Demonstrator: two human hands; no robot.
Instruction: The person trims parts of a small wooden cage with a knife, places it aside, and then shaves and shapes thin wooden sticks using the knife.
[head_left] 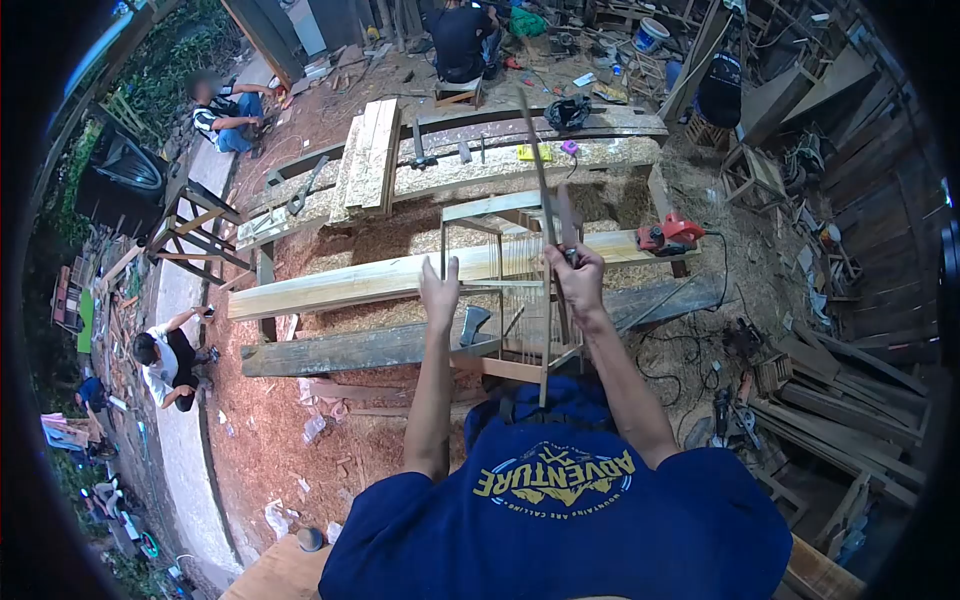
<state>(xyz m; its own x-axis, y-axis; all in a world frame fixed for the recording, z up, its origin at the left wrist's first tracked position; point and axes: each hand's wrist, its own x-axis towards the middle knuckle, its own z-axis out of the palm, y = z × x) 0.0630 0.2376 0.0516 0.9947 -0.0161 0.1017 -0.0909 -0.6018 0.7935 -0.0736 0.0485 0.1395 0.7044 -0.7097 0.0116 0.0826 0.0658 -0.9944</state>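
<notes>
An upright wooden frame [492, 208] with slim posts and many thin vertical strands or rods stands in front of my body. My left hand [440, 292] is at its left post, which runs between thumb and fingers. My right hand [580, 278] is closed around a long thin wooden strip [535, 140], beside the frame's right side. A small dark piece shows at the right fingertips, too small to name. Behind the frame's lower part, an axe head [474, 324] rests by the dark beam.
A pale beam [340, 286] and a dark beam [340, 352] cross in front of me. A red power planer [672, 233] sits at right. Stacked planks [372, 155] and a hammer [421, 158] lie farther back. Several people are around; scrap wood [840, 420] is piled right.
</notes>
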